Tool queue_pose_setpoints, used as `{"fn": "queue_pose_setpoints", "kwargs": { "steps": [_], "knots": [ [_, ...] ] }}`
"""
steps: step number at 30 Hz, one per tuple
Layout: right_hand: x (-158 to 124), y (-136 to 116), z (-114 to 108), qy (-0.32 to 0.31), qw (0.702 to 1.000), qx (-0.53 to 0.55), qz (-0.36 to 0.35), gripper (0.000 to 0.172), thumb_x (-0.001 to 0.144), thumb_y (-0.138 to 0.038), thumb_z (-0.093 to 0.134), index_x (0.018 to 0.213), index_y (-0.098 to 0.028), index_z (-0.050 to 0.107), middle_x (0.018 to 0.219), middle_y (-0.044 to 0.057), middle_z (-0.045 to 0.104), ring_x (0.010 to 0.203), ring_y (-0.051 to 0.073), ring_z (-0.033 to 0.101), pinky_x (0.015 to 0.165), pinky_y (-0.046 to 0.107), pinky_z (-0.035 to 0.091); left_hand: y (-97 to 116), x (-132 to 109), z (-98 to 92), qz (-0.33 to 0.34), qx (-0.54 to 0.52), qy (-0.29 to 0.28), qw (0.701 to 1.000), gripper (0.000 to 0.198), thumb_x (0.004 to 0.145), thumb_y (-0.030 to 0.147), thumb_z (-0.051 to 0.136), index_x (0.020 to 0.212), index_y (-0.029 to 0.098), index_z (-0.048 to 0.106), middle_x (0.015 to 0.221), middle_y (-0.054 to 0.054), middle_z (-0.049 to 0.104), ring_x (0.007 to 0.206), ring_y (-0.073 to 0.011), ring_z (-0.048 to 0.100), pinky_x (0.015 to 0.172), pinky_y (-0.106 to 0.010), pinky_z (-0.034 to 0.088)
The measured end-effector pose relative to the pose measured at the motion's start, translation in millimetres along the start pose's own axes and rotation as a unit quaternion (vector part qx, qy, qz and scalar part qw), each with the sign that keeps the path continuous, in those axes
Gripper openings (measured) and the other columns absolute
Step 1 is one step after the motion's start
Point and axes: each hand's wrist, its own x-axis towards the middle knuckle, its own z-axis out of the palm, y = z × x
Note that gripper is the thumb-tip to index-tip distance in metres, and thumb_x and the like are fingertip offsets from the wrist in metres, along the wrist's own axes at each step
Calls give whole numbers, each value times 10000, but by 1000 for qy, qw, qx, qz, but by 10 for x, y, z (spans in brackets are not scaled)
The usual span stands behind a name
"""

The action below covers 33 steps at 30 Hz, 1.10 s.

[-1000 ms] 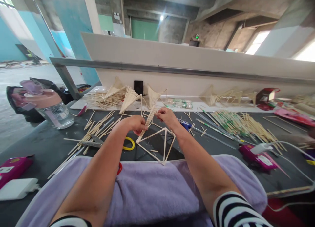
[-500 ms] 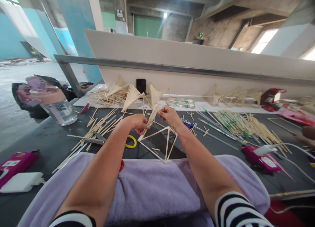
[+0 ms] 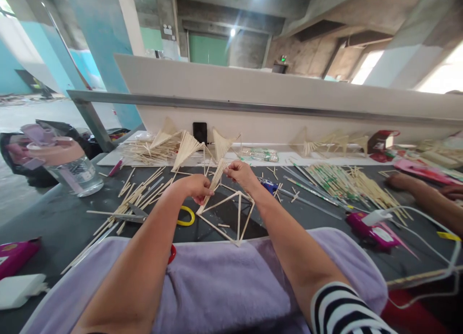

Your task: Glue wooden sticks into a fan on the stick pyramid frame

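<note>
Dark table under concrete beams carries the work. Nearly closed, the left hand pinches the lower part of a wooden-stick fan; the right hand, fingertips together, meets its upper edge, any grip too small to tell. It slants up at the left corner of a stick frame. Likely light, stiff, fragile at joints: best held across several sticks.

Wearer's bare hands, two; held pale wooden stick fan, one; similar pale fan-shaped stick pieces, back left, three; clear pink-lidded plastic bottle, one; magenta plastic devices, two; black rectangular phone, one; loose pale sticks, uncountable.
</note>
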Motion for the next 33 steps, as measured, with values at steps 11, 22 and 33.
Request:
{"fn": "queue_pose_setpoints", "kwargs": {
  "steps": [11, 22, 33],
  "knots": [
    [-14, -78, -17, -14, 1000, 16, 17, 281, 629, -412, 674, 637, -183, 512, 504, -43, 532, 419, 76, 423, 409, 206, 321, 61, -46, 14, -8, -1, 10, 1000, 321, 655, 441, 661, 672, 142, 544, 549, -18, 612, 572, -167, 628, 575, -271, 517],
    [-29, -122, -63, -40, 999, 22, 4, 286, 698, -440, 611, 639, -174, 526, 559, -17, 574, 446, 78, 444, 419, 204, 341, 74, -58, 1, 0, 18, 7, 1000, 351, 643, 482, 645, 650, 148, 536, 556, -23, 615, 565, -163, 620, 564, -262, 509],
    [-8, -72, -37, -25, 998, 49, 3, 304, 653, -450, 657, 618, -180, 520, 536, -28, 561, 435, 76, 429, 416, 202, 331, 127, -85, 15, -8, 21, 12, 1000, 308, 652, 435, 639, 677, 143, 545, 571, -21, 611, 573, -165, 618, 566, -263, 505]
  ]
}}
